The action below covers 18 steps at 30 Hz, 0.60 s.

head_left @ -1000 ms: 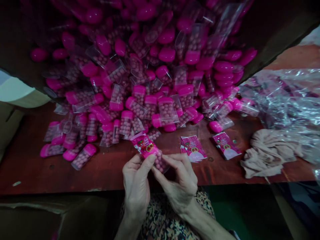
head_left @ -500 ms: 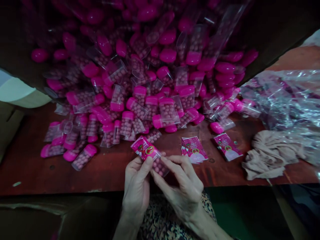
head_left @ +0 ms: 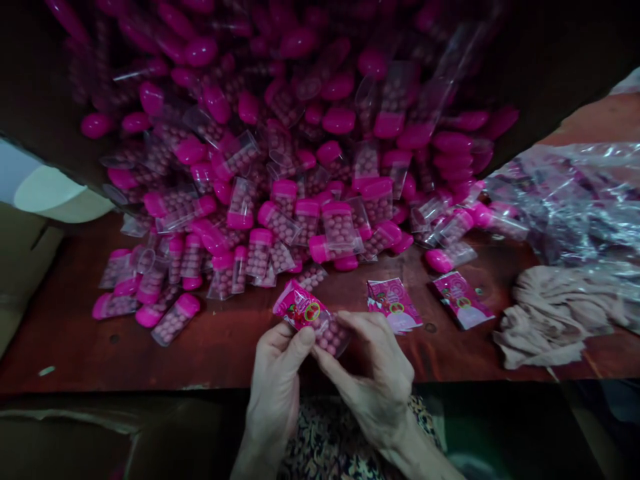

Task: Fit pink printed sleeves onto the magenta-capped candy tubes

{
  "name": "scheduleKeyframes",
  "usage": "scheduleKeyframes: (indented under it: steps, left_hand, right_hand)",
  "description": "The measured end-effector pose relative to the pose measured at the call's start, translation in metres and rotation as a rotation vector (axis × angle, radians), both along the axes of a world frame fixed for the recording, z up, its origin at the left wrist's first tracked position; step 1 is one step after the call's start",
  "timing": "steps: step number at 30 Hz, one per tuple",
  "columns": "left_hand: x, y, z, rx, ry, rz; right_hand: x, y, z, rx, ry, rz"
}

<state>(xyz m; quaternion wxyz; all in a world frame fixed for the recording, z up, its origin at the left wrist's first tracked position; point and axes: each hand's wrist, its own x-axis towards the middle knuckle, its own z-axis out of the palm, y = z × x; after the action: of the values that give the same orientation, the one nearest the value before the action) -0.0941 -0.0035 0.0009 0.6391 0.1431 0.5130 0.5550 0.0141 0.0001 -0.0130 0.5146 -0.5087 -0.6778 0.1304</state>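
Between my two hands, above the table's front edge, is a clear candy container (head_left: 331,335) filled with round pink balls. A shiny pink printed label sleeve (head_left: 301,305) covers its upper-left end, so the cap is hidden. My left hand (head_left: 281,363) pinches the sleeved part, thumb on top. The fingers of my right hand (head_left: 373,363) are closed around the lower, uncovered end. Just beyond my right hand lies a small stack of flat pink labels (head_left: 395,305), with a second stack of labels (head_left: 463,299) to its right.
A large heap of pink-capped candy containers (head_left: 340,227) spills across the back of the reddish-brown table (head_left: 210,353). Crumpled beige cloth (head_left: 550,317) lies at the right, before clear plastic wrapping (head_left: 585,200). A pale rounded object (head_left: 60,193) stands at the left.
The whole view has shifted slightly, with the table's things appearing farther right and lower. My right fingers have drawn back toward the container's lower end, exposing more of the balls.
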Motion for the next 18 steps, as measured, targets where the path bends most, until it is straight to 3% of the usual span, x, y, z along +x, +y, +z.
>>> scheduleKeyframes:
  steps: [5, 11, 18]
  left_hand:
    - [-0.019, 0.006, -0.001, 0.125, 0.201, 0.156]
    - [-0.031, 0.014, -0.010, 0.170, 0.387, 0.106]
    - [-0.037, 0.015, -0.010, 0.282, 0.549, 0.121]
  right_hand:
    - [0.005, -0.002, -0.003, -0.024, -0.033, 0.063]
    - [0.008, -0.005, -0.003, -0.064, -0.048, 0.155]
    - [0.010, -0.003, -0.007, -0.059, -0.060, 0.146]
